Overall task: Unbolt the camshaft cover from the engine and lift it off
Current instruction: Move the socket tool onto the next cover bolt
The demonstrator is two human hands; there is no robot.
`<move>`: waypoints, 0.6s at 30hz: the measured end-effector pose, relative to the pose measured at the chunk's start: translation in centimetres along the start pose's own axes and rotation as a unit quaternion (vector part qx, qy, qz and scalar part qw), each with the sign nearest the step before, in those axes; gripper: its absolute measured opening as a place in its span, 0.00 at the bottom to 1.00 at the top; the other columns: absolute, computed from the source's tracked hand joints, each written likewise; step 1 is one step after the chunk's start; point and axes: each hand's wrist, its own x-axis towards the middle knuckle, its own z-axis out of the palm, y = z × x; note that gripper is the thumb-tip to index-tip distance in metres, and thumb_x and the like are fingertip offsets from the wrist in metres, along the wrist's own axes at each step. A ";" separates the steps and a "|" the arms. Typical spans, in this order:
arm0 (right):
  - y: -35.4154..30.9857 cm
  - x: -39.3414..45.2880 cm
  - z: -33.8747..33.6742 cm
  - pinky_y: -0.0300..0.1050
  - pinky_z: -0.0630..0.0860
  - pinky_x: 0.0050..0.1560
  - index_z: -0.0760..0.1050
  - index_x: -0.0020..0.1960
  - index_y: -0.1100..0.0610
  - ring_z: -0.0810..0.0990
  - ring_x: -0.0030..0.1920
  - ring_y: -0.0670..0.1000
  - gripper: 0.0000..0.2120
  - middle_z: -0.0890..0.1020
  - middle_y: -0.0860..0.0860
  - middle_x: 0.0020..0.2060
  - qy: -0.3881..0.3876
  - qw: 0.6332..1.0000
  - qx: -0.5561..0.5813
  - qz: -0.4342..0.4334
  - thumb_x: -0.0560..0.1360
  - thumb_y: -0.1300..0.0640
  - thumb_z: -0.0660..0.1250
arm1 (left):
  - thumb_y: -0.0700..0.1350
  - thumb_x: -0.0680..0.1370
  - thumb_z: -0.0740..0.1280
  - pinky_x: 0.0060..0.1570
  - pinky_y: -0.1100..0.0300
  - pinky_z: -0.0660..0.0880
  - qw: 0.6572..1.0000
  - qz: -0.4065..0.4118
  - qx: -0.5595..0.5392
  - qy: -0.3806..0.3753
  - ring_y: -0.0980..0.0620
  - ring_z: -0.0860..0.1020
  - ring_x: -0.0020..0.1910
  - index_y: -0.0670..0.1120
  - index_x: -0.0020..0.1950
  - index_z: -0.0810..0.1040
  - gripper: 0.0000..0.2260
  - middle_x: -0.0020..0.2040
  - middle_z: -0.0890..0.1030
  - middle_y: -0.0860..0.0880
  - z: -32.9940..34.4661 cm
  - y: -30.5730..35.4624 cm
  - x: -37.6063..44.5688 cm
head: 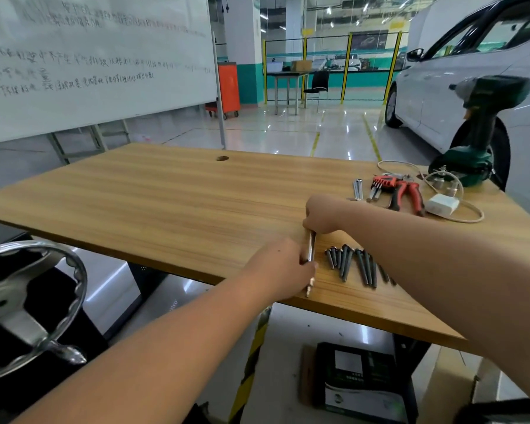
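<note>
Head view shows your left hand [283, 264] and right hand [318, 215] both gripping a slim silver metal extension bar [310, 249] on the wooden counter [166, 194], probably preparing it beside the row of dark removed bolts [352, 264], while the camshaft cover is out of sight.

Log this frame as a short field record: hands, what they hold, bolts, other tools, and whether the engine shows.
left hand: grips the near end of a metal extension bar
right hand: holds the bar's far end
bolts: dark row lying on the wooden table, right of the bar
impact wrench: green, standing at the table's far right corner
pliers: red-handled, near the wrench
engine and camshaft cover: not in view
</note>
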 end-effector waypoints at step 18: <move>-7.6 -0.2 -3.3 0.45 0.68 0.33 0.68 0.37 0.53 0.74 0.36 0.51 0.26 0.74 0.50 0.36 0.155 0.983 -0.009 -0.095 0.82 0.35 0.51 | 0.59 0.84 0.61 0.47 0.58 0.76 0.999 -0.025 0.037 0.020 0.54 0.78 0.49 0.50 0.70 0.75 0.20 0.57 0.81 0.50 -4.8 -4.1 -4.1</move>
